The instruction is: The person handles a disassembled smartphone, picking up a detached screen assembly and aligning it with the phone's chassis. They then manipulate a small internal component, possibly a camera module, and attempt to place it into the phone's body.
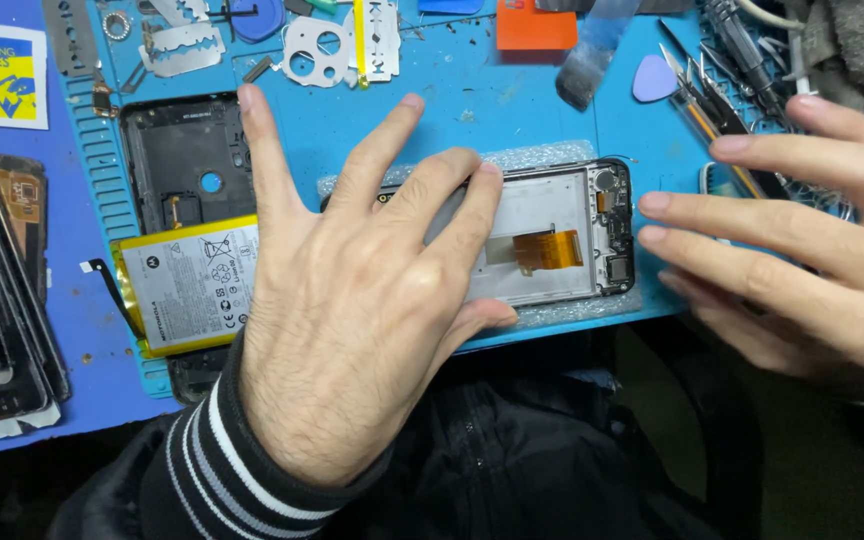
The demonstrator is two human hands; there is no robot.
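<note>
Left hand (352,300) fingers spread, pressing phone frame (562,235)

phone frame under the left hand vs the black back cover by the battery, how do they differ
The phone frame is pale grey inside with an orange flex cable; the black back cover is dark throughout. The left hand presses on the frame; the cover lies untouched, its lower part under the battery. Both lie open side up on the blue mat.
</note>
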